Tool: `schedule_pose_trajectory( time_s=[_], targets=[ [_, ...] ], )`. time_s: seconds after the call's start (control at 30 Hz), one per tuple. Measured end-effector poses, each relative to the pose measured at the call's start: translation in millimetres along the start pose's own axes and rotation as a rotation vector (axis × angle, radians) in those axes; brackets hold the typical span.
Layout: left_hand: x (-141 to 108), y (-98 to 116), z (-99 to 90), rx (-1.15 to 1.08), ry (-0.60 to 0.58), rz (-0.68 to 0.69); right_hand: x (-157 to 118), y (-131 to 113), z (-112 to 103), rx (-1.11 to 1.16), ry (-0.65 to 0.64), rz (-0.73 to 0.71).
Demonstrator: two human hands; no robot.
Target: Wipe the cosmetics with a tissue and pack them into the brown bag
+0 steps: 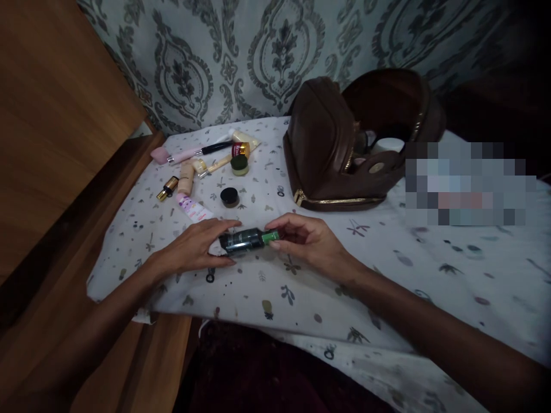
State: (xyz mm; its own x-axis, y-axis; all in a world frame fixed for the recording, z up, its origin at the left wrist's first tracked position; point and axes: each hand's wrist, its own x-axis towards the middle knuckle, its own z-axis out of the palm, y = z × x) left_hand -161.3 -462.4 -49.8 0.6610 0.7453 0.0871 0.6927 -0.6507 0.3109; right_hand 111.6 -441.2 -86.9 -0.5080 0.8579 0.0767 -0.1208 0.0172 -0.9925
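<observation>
While left hand (pixel 200 245) half-curls round dark bottle (pixel 243 241), print unreadable, right hand (pixel 313 240) pinches green end (pixel 270 236), partly covered.

Left grip (pixel 198 246) curved, right grip (pixel 316 245) pinched

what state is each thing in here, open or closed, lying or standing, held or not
brown bag, main compartment open
dark bottle, on its side, held
left hand, around the bottle's white end
right hand, pinching its green end
black-topped jar, upright
green-topped jar, upright
white-and-purple tube, lying, partly hidden
pink brush, lying
</observation>
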Motion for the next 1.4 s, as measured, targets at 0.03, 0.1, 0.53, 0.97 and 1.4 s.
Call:
schedule_pose_trajectory(
  time_s=[0.03, 0.1, 0.53, 0.97, 1.4],
  targets=[
    [-5.1, -1.6, 0.7, -0.009, 0.014, -0.007, 0.1, -0.3, 0.1, 0.000, 0.002, 0.001],
    [-12.9, -2.4, 2.2, -0.021, 0.055, -0.015, 0.1, -1.8, 0.4, 0.005, 0.005, 0.023],
    [-9.1, 31.3, 10.7, 0.294, 0.113, 0.056, -0.3, 5.8, -0.9, -0.095, -0.001, 0.037],
    [39.0, 40.4, -5.1, -0.372, -0.248, -0.073, -14.6, -6.8, -0.8, -0.370, -0.118, -0.418],
    [33.3, 37.6, -7.1, -0.541, 0.187, -0.358, -6.4, -3.0, 6.2, -0.011, 0.011, -0.083]
  ],
)
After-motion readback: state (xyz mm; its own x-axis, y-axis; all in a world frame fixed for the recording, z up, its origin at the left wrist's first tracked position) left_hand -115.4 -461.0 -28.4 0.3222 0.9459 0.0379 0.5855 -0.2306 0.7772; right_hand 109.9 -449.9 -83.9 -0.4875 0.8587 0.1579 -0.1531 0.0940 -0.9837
